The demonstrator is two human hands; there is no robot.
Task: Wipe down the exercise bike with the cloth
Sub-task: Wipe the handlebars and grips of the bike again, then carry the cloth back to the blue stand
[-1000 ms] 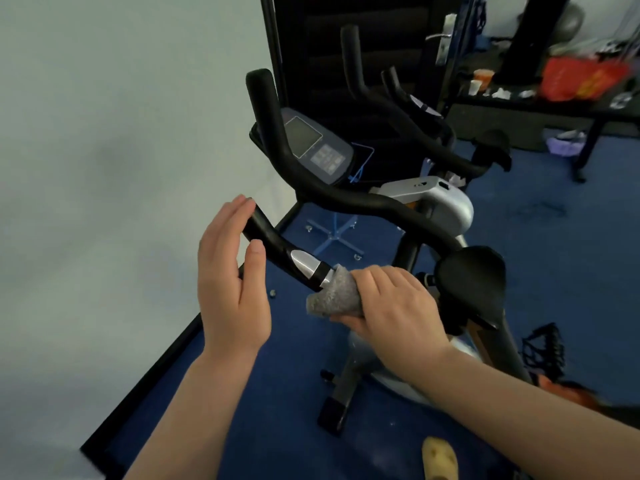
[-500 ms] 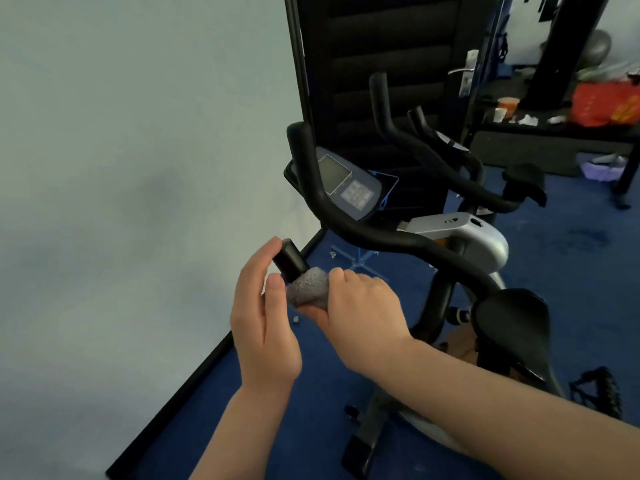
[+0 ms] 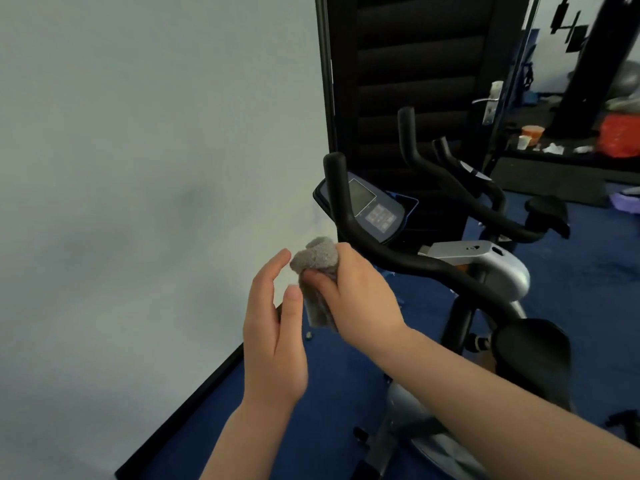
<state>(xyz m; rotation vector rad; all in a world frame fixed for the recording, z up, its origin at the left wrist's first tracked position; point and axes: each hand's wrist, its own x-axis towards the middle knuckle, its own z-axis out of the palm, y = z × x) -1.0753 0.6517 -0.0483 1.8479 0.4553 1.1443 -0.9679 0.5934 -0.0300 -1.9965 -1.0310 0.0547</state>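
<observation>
The exercise bike (image 3: 498, 271) stands on blue floor, with black handlebars (image 3: 408, 263), a console (image 3: 375, 211) and a black saddle (image 3: 533, 355). My right hand (image 3: 360, 296) grips a grey cloth (image 3: 315, 259) wrapped over the tip of the near handle, which is hidden under the cloth. My left hand (image 3: 273, 327) stands just left of it with straight fingers and raised thumb, holding nothing. A sliver of dark handle shows between its fingers and thumb.
A pale wall (image 3: 138, 202) fills the left, with a black skirting strip (image 3: 194, 407) at the floor. A dark slatted door (image 3: 415, 81) stands behind the bike. A low bench (image 3: 554, 168) with cups and a red bag (image 3: 620, 136) is at the far right.
My right hand slid the cloth up the near handle, from beside the silver sensor to over its tip. My left hand stayed beside the tip. The view tilted upward.
</observation>
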